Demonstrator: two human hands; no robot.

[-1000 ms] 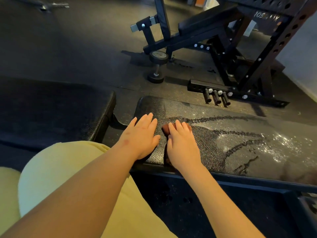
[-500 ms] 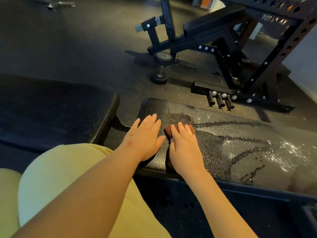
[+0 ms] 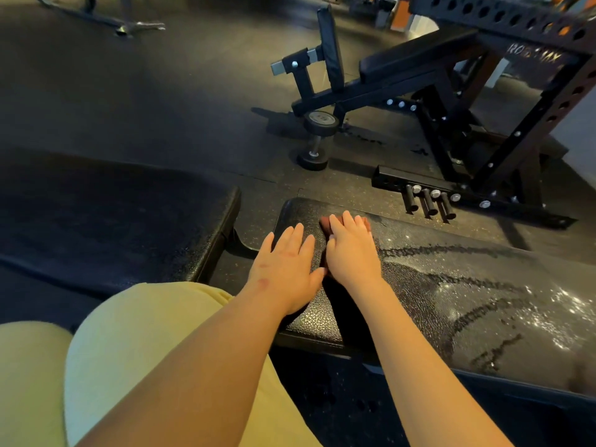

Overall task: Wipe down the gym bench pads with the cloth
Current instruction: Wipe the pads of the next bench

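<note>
So the right hand (image 3: 351,253) pressed the reddish cloth (image 3: 325,224) flat on the bench pad (image 3: 451,301), at its left end, fingers straight and together. The left hand (image 3: 287,266) lay beside it, fingers straight too, probably bracing.

Two bench pads are lying across the middle of the frame, the left pad (image 3: 113,221) apart from the right pad (image 3: 451,301), with floor (image 3: 161,108) showing between them. Both hands are resting flat on the right pad's left end, the left hand (image 3: 285,269) just beside the right hand (image 3: 350,250), which is covering the cloth (image 3: 325,222). Behind, at upper centre, a dumbbell (image 3: 317,137) is standing on end before an adjustable bench (image 3: 403,69). A rack (image 3: 516,124) is standing at upper right, pegs (image 3: 425,201) projecting from its base. A leg (image 3: 145,350) is filling the lower left.
</note>
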